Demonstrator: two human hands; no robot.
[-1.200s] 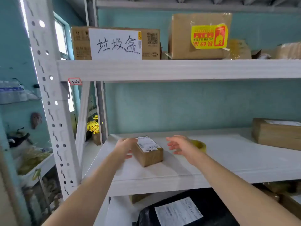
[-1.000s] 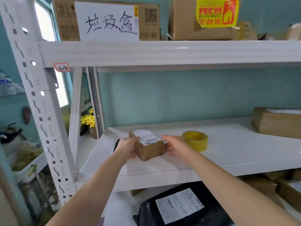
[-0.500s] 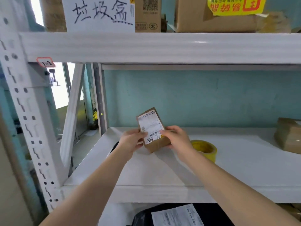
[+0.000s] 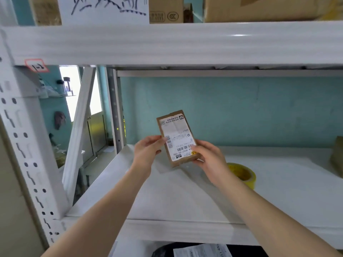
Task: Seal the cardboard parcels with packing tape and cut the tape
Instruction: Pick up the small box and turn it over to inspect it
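White steel racking stands against a teal wall, and above its middle shelf [image 4: 185, 201] a small cardboard parcel [image 4: 177, 138] is held in the air, tilted, with its label facing the person. The left hand [image 4: 147, 152] pinches the left edge. The right hand [image 4: 207, 158] grasps the lower right corner, its fingers [image 4: 196, 148] curled round it.

The parcel looks light and stiff, and the printed label is probably slick, so the bare cardboard edges are the sensible hold and leave the seams free for tape. It is closed and its contents are hidden. I cannot tell whether any seam is taped.

A roll of yellow tape [image 4: 243, 173] lies flat on the shelf just beside the right wrist. A brown box [image 4: 338, 156] sits at the far right, cartons [image 4: 259, 8] stand overhead, and a black mailing bag [image 4: 163, 250] lies below. None of them shows its contents.
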